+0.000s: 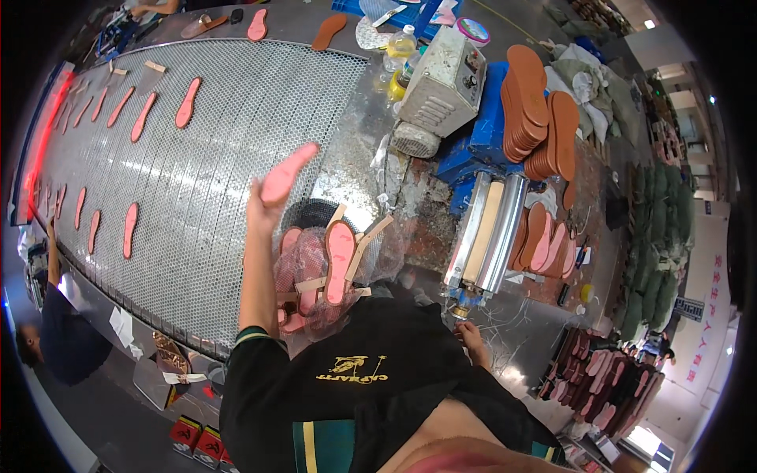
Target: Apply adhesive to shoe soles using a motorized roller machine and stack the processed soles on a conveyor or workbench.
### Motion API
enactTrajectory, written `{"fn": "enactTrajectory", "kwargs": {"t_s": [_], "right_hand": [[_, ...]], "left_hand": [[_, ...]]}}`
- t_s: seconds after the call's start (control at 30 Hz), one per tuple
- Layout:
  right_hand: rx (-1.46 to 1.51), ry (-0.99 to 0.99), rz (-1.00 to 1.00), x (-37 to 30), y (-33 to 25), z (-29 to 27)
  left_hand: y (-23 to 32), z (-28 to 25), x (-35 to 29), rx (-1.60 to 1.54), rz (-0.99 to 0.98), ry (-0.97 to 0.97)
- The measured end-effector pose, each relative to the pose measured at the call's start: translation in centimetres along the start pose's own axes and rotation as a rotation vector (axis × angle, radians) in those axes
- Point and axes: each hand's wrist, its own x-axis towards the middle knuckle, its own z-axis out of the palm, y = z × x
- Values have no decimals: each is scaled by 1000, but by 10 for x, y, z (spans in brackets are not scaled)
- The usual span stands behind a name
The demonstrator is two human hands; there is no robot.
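My left hand (264, 206) is raised over the near right part of the metal mesh conveyor (236, 158). Its fingers are closed around one end of a pink insole (290, 173), which tilts up to the right. Below that hand, several pink insoles lie with clear plastic wrap (303, 260) and beige strips. The topmost insole with a brown edge (340, 256) lies against my shirt front. My right hand (475, 344) is low beside the near end of the roller machine (477, 236). Its fingers are small and partly hidden, so their grip is unclear.
Pink insoles (143, 117) lie spread along the conveyor. Brown insole stacks (524, 98) stand beyond the rollers, near a grey metal box (445, 79) and bottles (400, 47). A co-worker (71, 331) is at the far left. A rack of insoles (603, 378) stands at the right.
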Motion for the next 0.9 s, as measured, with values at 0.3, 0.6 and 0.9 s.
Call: {"fn": "enactTrajectory", "kwargs": {"t_s": [0.3,0.6,0.9], "right_hand": [[-55,-31,-46,-3,-6,-4],[-356,334,-720,28,-90,-77],[-495,874,-596,71,-198,-133]], "left_hand": [[147,-40,66,12,40,37],[21,-61,-17,671,195,-202],[-126,35,-143,971,26,-431]]}}
